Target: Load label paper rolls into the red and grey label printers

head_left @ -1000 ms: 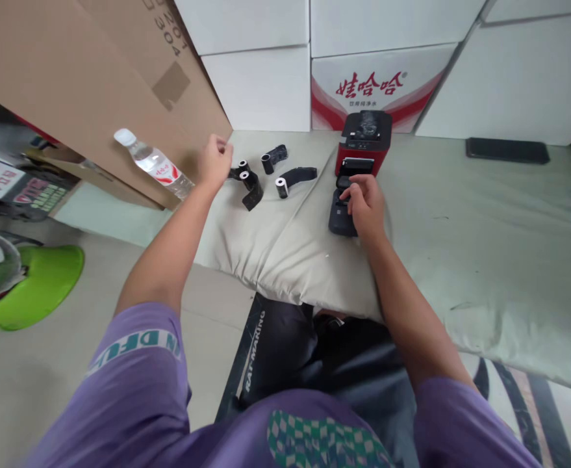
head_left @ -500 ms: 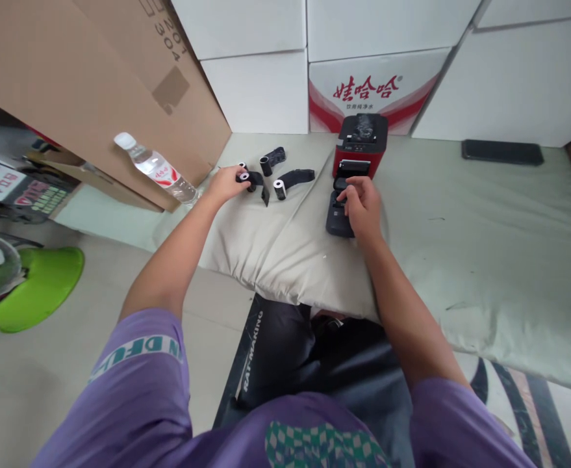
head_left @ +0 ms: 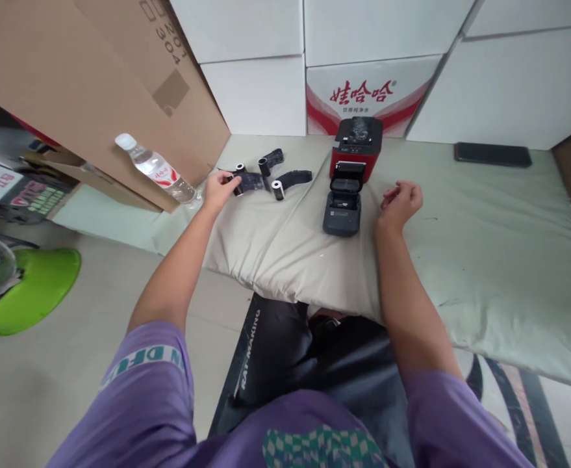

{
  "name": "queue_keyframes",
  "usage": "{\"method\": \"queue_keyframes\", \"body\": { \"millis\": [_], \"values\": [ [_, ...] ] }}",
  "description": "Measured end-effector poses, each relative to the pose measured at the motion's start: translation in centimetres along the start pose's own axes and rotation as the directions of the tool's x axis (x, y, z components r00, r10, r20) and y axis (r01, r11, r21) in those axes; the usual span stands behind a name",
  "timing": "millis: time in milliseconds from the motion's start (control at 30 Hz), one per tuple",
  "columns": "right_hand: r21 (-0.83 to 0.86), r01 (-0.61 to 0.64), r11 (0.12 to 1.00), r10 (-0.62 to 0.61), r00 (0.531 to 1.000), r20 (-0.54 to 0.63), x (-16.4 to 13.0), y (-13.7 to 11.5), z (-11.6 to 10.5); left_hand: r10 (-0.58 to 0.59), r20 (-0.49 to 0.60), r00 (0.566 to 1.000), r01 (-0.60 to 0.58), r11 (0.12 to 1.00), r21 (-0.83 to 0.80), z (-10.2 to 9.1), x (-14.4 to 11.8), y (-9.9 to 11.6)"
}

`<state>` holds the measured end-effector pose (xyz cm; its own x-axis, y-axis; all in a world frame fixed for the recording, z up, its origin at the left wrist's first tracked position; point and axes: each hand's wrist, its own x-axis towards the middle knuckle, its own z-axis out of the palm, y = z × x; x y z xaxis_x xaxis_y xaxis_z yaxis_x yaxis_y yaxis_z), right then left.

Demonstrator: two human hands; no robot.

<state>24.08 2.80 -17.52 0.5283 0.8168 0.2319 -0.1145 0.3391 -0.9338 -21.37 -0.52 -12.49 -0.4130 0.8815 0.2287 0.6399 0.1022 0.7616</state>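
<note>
The black roll (head_left: 243, 182) lies on the mattress (head_left: 484, 260) by the cardboard, its tail trailing toward two more rolls (head_left: 285, 182); the left hand (head_left: 219, 190) pinches it at one end. The grey printer (head_left: 342, 207) sits just right of them, lid up, against a red printer (head_left: 353, 146). The right hand (head_left: 399, 201) rests loosely curled and empty beside the grey one. The step looks like fetching a roll for loading; next it would need lifting across to the open bay.

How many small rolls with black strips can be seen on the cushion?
3, possibly more hidden: one roll at the left hand, one farther back, one nearest the dark printer.
</note>
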Motion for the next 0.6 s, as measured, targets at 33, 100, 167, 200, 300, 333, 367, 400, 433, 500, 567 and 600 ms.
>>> {"method": "queue_keyframes", "body": {
  "millis": [33,100,167,200,300,333,367,400,433,500,567,600],
  "values": [
    [-0.006,-0.029,1.000,0.028,0.997,-0.077,0.4,0.5,-0.1,-0.055,-0.030,0.998,0.053,0.994,-0.093,0.0,-0.2,0.2],
    [0.005,-0.074,0.997,0.073,0.974,-0.216,0.9,1.1,-0.1,-0.152,-0.066,0.986,0.132,0.961,-0.241,-0.2,-0.8,1.3],
    [0.002,-0.082,0.997,0.081,0.976,-0.203,1.1,1.6,0.1,-0.175,-0.088,0.981,0.138,0.934,-0.328,-0.9,-1.7,3.1],
    [0.001,-0.071,0.997,0.070,0.979,-0.190,1.1,1.8,0.2,-0.158,-0.105,0.982,0.111,0.928,-0.355,-1.4,-2.3,4.1],
    [-0.022,-0.025,0.999,0.021,0.987,-0.158,1.3,2.4,0.4,-0.051,-0.193,0.980,-0.030,0.919,-0.394,-3.2,-4.2,7.1],
    [-0.032,-0.014,0.999,0.009,0.988,-0.155,1.3,2.6,0.4,-0.012,-0.219,0.976,-0.077,0.916,-0.393,-3.6,-4.8,7.9],
    [-0.043,-0.007,0.999,0.000,0.988,-0.157,1.3,2.8,0.4,0.031,-0.229,0.973,-0.119,0.918,-0.379,-3.7,-5.4,8.5],
    [-0.051,0.000,0.999,-0.008,0.987,-0.158,1.4,2.9,0.4,0.070,-0.225,0.972,-0.150,0.919,-0.364,-3.6,-5.9,9.0],
    [-0.059,0.007,0.998,-0.016,0.988,-0.155,1.4,3.0,0.4,0.101,-0.212,0.972,-0.175,0.914,-0.365,-3.1,-6.4,9.4],
    [-0.074,0.032,0.997,-0.042,0.991,-0.130,1.4,3.2,0.3,0.130,-0.164,0.978,-0.189,0.886,-0.424,-1.1,-7.1,10.0],
    [-0.097,0.062,0.993,-0.071,0.993,-0.093,1.3,3.2,0.3,0.117,-0.083,0.990,-0.143,0.830,-0.539,1.8,-7.4,10.9],
    [-0.111,0.073,0.991,-0.082,0.993,-0.083,1.3,3.2,0.3,0.107,-0.012,0.994,-0.095,0.817,-0.568,3.3,-7.5,11.4]
  ]
}}
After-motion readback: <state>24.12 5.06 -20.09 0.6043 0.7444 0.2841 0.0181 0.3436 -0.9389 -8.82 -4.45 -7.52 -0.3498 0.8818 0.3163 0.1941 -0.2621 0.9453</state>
